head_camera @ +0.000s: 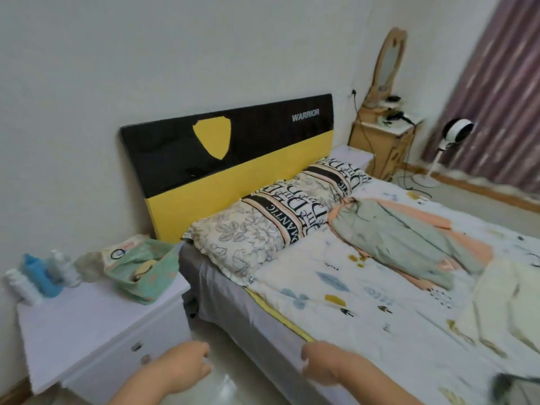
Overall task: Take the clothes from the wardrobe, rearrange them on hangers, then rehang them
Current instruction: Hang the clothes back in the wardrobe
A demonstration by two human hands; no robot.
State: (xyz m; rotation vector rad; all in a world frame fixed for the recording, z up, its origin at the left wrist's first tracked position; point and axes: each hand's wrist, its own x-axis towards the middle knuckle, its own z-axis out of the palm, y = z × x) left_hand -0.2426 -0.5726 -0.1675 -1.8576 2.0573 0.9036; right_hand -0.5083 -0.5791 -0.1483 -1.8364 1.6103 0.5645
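Several garments lie spread on the bed (pixel 336 302): a grey-green one (pixel 388 235) on top of a peach one (pixel 467 244) near the pillows, and a pale cream one (pixel 508 311) at the right. A dark item (pixel 508 385) shows at the lower right edge, blurred. My left hand (pixel 187 363) hangs low over the floor gap between nightstand and bed, fingers curled, holding nothing. My right hand (pixel 324 363) hovers at the bed's near edge, fingers curled, also without anything in it. No wardrobe or hanger is in view.
A white nightstand (pixel 96 325) at the left carries bottles (pixel 35 276) and a green pouch (pixel 143 267). Two patterned pillows (pixel 263 226) lean by the black-and-yellow headboard (pixel 228 159). A wooden dresser with mirror (pixel 382 141), a fan (pixel 455 130) and curtains stand far right.
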